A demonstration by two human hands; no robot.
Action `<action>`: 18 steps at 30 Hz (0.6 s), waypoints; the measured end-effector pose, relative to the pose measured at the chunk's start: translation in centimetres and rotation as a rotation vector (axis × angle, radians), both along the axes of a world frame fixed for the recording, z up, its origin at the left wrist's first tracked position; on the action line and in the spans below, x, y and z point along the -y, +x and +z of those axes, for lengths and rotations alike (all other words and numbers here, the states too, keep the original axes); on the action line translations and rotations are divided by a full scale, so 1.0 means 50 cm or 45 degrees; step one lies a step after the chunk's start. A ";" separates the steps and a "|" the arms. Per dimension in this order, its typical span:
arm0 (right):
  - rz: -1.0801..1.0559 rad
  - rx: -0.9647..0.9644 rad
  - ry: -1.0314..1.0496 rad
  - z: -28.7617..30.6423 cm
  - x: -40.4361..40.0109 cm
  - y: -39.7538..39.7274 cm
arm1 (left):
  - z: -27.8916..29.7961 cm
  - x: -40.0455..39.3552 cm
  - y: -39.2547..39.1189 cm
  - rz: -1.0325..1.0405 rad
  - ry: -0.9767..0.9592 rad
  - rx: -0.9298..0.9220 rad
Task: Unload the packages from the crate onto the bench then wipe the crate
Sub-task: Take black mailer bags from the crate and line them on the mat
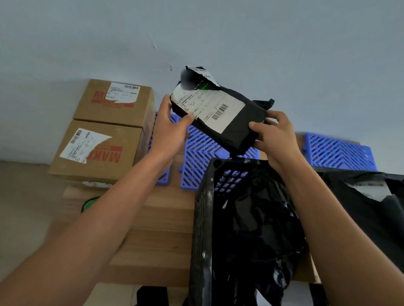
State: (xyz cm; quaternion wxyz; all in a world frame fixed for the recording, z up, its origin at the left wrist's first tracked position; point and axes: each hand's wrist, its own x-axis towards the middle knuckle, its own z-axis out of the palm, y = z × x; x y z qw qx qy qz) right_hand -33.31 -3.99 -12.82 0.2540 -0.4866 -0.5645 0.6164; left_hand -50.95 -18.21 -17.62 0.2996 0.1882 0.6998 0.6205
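above the blue lattice panels (203, 157), with left hand (170, 123) and right hand (278, 137) gripping the black mailer (223, 113), lower flat beside the cardboard boxes (106, 130).

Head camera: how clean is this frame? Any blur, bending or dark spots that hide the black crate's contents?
Head view: wide-angle bending curves the wooden bench edges; soft, even light, no glare. A smudged patch blurs the white label on the black plastic mailer package held by the left hand and right hand. Inside the black plastic crate, black bags merge into shadow, so they cannot be counted.
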 end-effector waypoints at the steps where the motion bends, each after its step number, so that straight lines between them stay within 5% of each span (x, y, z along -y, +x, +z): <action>1: -0.005 -0.006 -0.019 -0.003 -0.002 -0.008 | 0.004 -0.006 0.010 0.034 0.023 0.029; 9: 0.086 0.047 -0.068 -0.013 0.009 -0.060 | -0.020 -0.054 0.053 0.174 0.059 0.258; 18: 0.409 0.567 0.355 -0.039 -0.053 -0.070 | -0.075 -0.065 -0.001 0.086 0.008 0.255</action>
